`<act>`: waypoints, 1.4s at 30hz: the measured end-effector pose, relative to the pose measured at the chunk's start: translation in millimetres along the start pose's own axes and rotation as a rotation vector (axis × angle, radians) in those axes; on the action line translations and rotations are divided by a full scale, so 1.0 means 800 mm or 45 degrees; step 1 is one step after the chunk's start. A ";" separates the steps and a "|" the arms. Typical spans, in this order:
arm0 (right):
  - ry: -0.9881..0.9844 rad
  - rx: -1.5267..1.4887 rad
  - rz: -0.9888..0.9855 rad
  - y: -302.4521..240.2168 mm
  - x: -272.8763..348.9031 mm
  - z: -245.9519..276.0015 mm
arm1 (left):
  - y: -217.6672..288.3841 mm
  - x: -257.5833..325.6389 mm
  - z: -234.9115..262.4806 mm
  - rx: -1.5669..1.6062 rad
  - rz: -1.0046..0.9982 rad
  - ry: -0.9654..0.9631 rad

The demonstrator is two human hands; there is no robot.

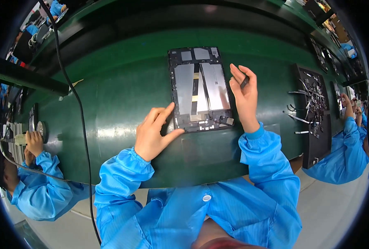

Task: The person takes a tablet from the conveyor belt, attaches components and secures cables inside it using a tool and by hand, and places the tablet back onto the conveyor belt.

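Observation:
An opened tablet (185, 83) lies on the green bench, its inside facing up. Two silvery panels, a dark flex strip (195, 89) with yellowish tape and small boards along the near edge show in it. My left hand (153, 130) has its fingers apart, the fingertips at the tablet's left edge and near-left corner. To the right of the tablet, my right hand (246, 97) is raised with a small black part (245, 82) held in its curled fingers; its exact kind is not clear. A small black module (226, 120) sits at the tablet's near-right corner.
At the right stands a black tray (319, 128) with many small parts and flex cables, some hanging over its edge. A black cable (81, 112) runs down the left side. Co-workers in blue sleeves (51, 178) sit on both sides. A dark shelf (151, 25) spans the back.

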State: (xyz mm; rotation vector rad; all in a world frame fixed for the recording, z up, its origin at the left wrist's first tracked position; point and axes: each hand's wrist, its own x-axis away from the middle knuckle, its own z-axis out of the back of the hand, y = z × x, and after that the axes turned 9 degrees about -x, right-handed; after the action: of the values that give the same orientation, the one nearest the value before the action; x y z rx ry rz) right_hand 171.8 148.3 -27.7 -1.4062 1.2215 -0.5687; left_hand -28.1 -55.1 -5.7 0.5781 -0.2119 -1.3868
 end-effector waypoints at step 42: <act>-0.710 0.579 -0.035 -0.042 0.080 -0.065 | 0.015 -0.002 -0.004 0.335 0.015 -0.029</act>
State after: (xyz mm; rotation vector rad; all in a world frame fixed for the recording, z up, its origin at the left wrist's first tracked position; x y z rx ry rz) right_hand 160.1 63.5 -2.7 -1.0883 0.5806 -0.3998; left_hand -16.2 -51.5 -2.2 0.7775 -0.4202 -1.3642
